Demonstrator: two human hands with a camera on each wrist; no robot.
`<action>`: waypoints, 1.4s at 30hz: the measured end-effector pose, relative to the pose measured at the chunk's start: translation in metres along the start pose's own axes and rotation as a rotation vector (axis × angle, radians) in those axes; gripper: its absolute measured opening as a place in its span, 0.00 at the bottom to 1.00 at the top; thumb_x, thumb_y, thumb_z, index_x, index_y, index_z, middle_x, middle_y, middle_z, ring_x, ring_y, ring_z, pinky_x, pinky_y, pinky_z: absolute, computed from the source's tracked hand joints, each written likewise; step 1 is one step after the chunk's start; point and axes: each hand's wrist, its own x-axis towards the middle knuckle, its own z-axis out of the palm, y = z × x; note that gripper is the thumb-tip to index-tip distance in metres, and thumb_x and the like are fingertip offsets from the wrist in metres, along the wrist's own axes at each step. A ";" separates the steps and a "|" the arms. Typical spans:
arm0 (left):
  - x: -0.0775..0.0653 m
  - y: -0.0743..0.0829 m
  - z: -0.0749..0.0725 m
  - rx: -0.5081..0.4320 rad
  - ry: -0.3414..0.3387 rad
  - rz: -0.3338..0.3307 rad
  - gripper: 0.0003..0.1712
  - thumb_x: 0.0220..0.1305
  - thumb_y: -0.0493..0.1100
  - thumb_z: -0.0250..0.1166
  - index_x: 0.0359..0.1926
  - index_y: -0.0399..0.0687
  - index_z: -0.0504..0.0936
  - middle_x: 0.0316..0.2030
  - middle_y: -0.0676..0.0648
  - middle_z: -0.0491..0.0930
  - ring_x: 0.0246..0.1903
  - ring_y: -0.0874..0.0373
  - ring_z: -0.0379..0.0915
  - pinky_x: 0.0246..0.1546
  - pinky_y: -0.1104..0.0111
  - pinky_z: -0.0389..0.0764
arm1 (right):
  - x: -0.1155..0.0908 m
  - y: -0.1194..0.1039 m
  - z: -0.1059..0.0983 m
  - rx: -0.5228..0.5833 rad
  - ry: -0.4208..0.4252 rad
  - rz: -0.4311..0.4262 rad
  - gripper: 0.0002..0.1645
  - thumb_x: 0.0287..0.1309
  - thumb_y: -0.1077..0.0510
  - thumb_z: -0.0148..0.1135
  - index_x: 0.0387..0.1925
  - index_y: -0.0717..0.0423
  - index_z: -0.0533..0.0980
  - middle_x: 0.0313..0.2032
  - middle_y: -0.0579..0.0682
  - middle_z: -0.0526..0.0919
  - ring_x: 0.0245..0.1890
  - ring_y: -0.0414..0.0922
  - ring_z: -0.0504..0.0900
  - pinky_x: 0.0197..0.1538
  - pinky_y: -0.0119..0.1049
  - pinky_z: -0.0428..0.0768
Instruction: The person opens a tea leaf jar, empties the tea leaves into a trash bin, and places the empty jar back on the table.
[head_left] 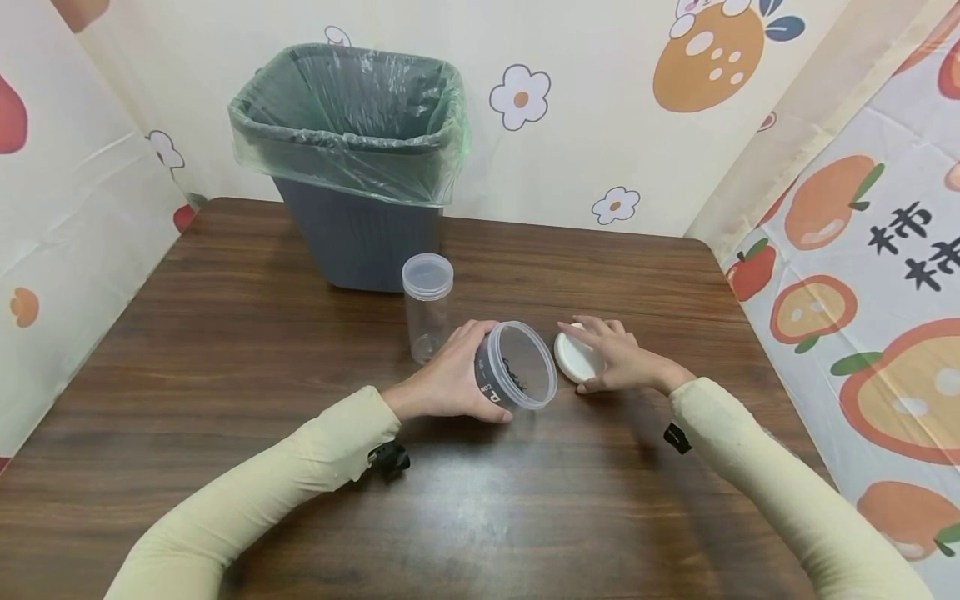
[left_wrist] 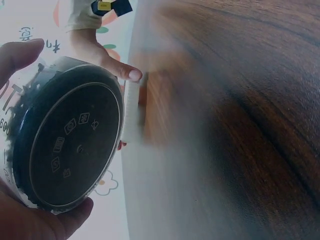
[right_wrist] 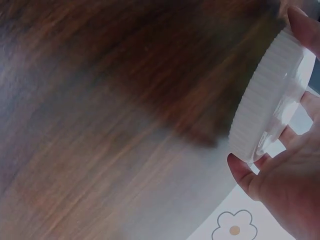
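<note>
My left hand (head_left: 450, 385) grips a clear plastic jar (head_left: 497, 385) with a dark label, its fingers and thumb round the side. The jar is tilted, its uncovered mouth facing right, and small dark bits lie inside. In the left wrist view the jar's round base (left_wrist: 75, 145) looks dark, with small marks moulded into it. Just right of the jar's mouth, my right hand (head_left: 621, 360) holds a white screw lid (head_left: 574, 357) by its edge. The right wrist view shows the lid's ribbed rim (right_wrist: 262, 92) between fingers and thumb. Lid and jar are apart.
Behind my left hand stands a tall clear jar (head_left: 428, 310) with its translucent lid on. A dark grey bin (head_left: 367, 237) lined with a green bag stands at the back of the brown wooden table (head_left: 247, 350). Fruit-patterned cloth (head_left: 570, 150) hangs around the table.
</note>
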 end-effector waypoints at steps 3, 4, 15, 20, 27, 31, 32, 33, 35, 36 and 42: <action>0.000 0.000 0.000 -0.003 -0.001 0.002 0.62 0.22 0.53 0.82 0.63 0.39 0.65 0.51 0.45 0.70 0.50 0.53 0.64 0.53 0.60 0.68 | -0.001 -0.001 0.000 0.011 -0.015 0.007 0.60 0.40 0.53 0.77 0.73 0.50 0.54 0.71 0.60 0.50 0.61 0.62 0.53 0.55 0.63 0.56; 0.000 0.000 0.000 -0.005 -0.001 0.001 0.62 0.22 0.53 0.82 0.63 0.39 0.65 0.51 0.45 0.70 0.50 0.53 0.64 0.53 0.60 0.68 | -0.002 -0.001 0.001 0.014 -0.018 0.008 0.59 0.41 0.53 0.77 0.73 0.50 0.54 0.71 0.60 0.50 0.61 0.62 0.53 0.55 0.63 0.56; 0.000 0.003 0.000 -0.015 0.001 -0.001 0.62 0.22 0.53 0.83 0.63 0.39 0.65 0.51 0.44 0.70 0.51 0.54 0.64 0.53 0.60 0.68 | -0.003 0.002 0.003 0.009 -0.046 0.013 0.60 0.41 0.51 0.78 0.73 0.46 0.54 0.72 0.58 0.47 0.63 0.61 0.52 0.55 0.61 0.57; -0.001 0.004 0.001 -0.018 0.001 0.002 0.62 0.22 0.53 0.82 0.63 0.40 0.64 0.52 0.43 0.70 0.51 0.54 0.64 0.54 0.60 0.68 | -0.003 0.002 0.002 0.011 -0.069 0.019 0.60 0.41 0.50 0.77 0.73 0.45 0.54 0.73 0.57 0.46 0.63 0.61 0.52 0.54 0.60 0.58; 0.002 0.010 0.005 -0.021 -0.021 0.013 0.62 0.22 0.54 0.82 0.63 0.40 0.65 0.52 0.43 0.71 0.51 0.54 0.64 0.53 0.60 0.68 | -0.003 0.001 0.003 0.023 -0.075 0.018 0.60 0.41 0.51 0.77 0.73 0.46 0.53 0.73 0.58 0.44 0.65 0.63 0.51 0.56 0.64 0.55; 0.003 0.016 0.004 -0.047 -0.021 0.008 0.61 0.23 0.53 0.82 0.63 0.42 0.64 0.52 0.43 0.70 0.51 0.55 0.64 0.53 0.60 0.69 | -0.001 -0.001 0.001 0.034 -0.062 0.008 0.61 0.42 0.51 0.77 0.73 0.48 0.52 0.73 0.58 0.43 0.69 0.64 0.42 0.59 0.70 0.48; 0.004 0.018 0.003 -0.061 -0.020 0.006 0.61 0.23 0.53 0.82 0.63 0.42 0.64 0.53 0.44 0.70 0.51 0.55 0.64 0.53 0.60 0.69 | -0.001 -0.001 0.001 0.039 -0.054 0.007 0.60 0.42 0.51 0.76 0.73 0.48 0.52 0.73 0.58 0.43 0.70 0.64 0.41 0.60 0.70 0.46; 0.004 0.020 0.003 -0.079 -0.019 0.004 0.61 0.23 0.52 0.82 0.63 0.42 0.64 0.53 0.44 0.70 0.52 0.55 0.64 0.54 0.60 0.69 | 0.000 -0.002 0.000 0.032 -0.041 -0.002 0.60 0.43 0.50 0.76 0.73 0.49 0.52 0.73 0.58 0.44 0.70 0.64 0.40 0.60 0.71 0.46; 0.005 0.023 0.000 -0.119 -0.019 0.001 0.60 0.24 0.50 0.82 0.63 0.42 0.64 0.54 0.44 0.69 0.53 0.56 0.64 0.55 0.60 0.69 | 0.000 -0.003 -0.003 0.035 -0.011 -0.011 0.58 0.45 0.48 0.74 0.73 0.49 0.51 0.73 0.58 0.45 0.70 0.63 0.40 0.61 0.70 0.45; 0.005 0.025 -0.001 -0.136 -0.020 -0.001 0.60 0.24 0.49 0.83 0.63 0.42 0.63 0.55 0.45 0.68 0.53 0.56 0.64 0.55 0.61 0.69 | 0.001 -0.003 -0.005 0.034 0.005 -0.020 0.57 0.48 0.47 0.73 0.73 0.50 0.51 0.73 0.59 0.46 0.70 0.63 0.40 0.61 0.70 0.44; 0.005 0.039 -0.023 -0.209 0.001 0.015 0.60 0.24 0.46 0.83 0.63 0.39 0.63 0.56 0.43 0.68 0.54 0.52 0.66 0.56 0.60 0.69 | 0.006 -0.013 -0.027 0.072 0.099 -0.072 0.46 0.59 0.52 0.62 0.73 0.57 0.51 0.72 0.62 0.48 0.71 0.63 0.39 0.63 0.69 0.40</action>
